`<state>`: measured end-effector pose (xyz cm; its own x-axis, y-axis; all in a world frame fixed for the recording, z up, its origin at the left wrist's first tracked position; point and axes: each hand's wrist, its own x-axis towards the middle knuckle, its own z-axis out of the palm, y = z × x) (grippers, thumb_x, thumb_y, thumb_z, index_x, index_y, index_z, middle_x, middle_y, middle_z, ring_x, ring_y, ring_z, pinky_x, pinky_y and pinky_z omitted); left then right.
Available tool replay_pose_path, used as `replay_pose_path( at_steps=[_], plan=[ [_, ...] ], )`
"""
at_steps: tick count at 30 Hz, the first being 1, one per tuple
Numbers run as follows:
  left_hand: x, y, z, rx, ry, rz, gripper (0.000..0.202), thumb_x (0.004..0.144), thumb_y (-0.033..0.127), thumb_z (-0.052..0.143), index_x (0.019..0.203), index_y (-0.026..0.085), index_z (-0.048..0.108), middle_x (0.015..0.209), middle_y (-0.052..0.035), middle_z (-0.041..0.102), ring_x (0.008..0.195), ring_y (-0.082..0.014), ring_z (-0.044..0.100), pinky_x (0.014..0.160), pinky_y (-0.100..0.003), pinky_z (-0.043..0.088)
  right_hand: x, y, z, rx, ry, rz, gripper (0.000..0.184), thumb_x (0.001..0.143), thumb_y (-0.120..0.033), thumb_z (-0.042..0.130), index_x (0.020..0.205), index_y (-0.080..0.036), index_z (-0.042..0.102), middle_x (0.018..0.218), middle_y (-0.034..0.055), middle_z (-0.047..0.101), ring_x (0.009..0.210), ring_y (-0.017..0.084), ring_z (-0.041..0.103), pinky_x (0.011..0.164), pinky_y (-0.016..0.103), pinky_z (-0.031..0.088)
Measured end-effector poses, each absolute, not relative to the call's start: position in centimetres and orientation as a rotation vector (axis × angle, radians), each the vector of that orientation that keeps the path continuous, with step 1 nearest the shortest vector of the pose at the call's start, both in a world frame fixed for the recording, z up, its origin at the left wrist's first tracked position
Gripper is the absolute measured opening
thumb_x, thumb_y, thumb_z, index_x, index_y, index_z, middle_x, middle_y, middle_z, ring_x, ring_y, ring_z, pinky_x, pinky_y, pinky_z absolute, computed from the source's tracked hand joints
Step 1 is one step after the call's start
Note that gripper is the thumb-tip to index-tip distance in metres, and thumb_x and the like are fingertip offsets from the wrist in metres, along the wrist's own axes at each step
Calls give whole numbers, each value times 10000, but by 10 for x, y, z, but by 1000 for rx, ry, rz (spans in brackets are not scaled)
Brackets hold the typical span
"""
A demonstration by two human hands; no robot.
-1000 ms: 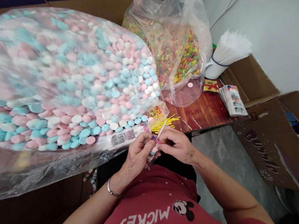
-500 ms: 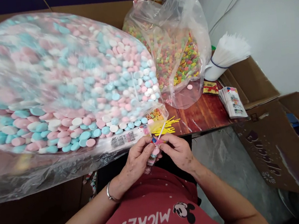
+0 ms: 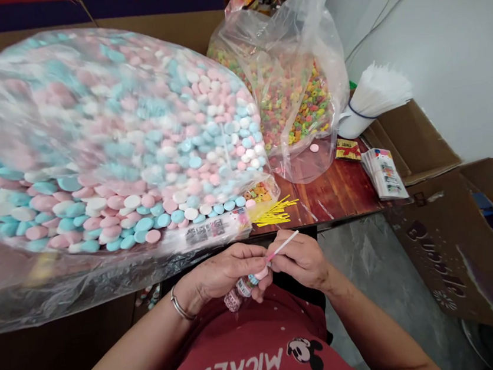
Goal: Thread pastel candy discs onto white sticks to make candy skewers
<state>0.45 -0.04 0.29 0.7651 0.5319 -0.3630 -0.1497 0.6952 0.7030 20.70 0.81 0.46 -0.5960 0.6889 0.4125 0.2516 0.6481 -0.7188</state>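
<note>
My left hand is closed round a small clear candy bag, which holds pink, white and blue pieces and has a pink patterned lower end. A thin white stick slants up to the right out of the bag's gathered neck. The fingers of my right hand pinch the neck around the stick; whether they also hold a tie is hidden. Just beyond my hands, a pile of yellow twist ties lies at the table edge. Printed flat bags are left of the ties.
A huge clear bag of pastel candies fills the left. Behind stands a bag of coloured ring pieces. On the right are a white jug of sticks, a stack of printed bags and an open cardboard box.
Both hands have come slightly lower, towards my body. The bag has tilted further left at its lower end, and the stick leans more to the right. My right hand has curled in tighter.
</note>
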Motion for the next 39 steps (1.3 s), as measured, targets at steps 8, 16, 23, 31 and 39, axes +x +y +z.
replay_pose_path(
  at_steps=[8,16,23,31,39],
  plan=[
    [9,4,22,1083,923,496,409,871,560,548,725,178,545,631,16,556,516,-83,472,420,-166,315,195,-4,-4,-1137,-1879,531,204,957,-186,461,983,-227,660,864,39,702,777,161,656,714,294,536],
    [8,3,12,900,802,401,340,778,475,653,673,165,560,593,21,543,474,-79,474,473,-202,378,211,-1,22,-668,-2598,-158,296,980,-125,389,1134,-131,642,960,93,720,985,234,567,1050,457,354],
    [7,-1,21,1158,872,350,279,875,392,526,695,179,512,590,20,522,485,-98,464,481,-224,388,204,5,25,-630,-2614,-231,328,965,-112,357,801,-153,638,682,47,552,744,202,442,871,396,401],
    [9,-10,-3,2160,1014,1043,181,919,132,464,776,172,567,701,-35,609,618,-136,524,584,-252,430,219,27,17,-800,-2488,125,272,991,-197,398,839,-175,623,771,42,618,775,186,496,753,334,386],
    [3,-5,8,930,967,1008,223,878,345,636,761,159,600,658,-4,632,480,-78,542,440,-175,397,249,107,-11,-1170,-2726,16,239,963,-139,452,878,-160,675,855,76,647,810,204,481,793,326,364]
  ],
)
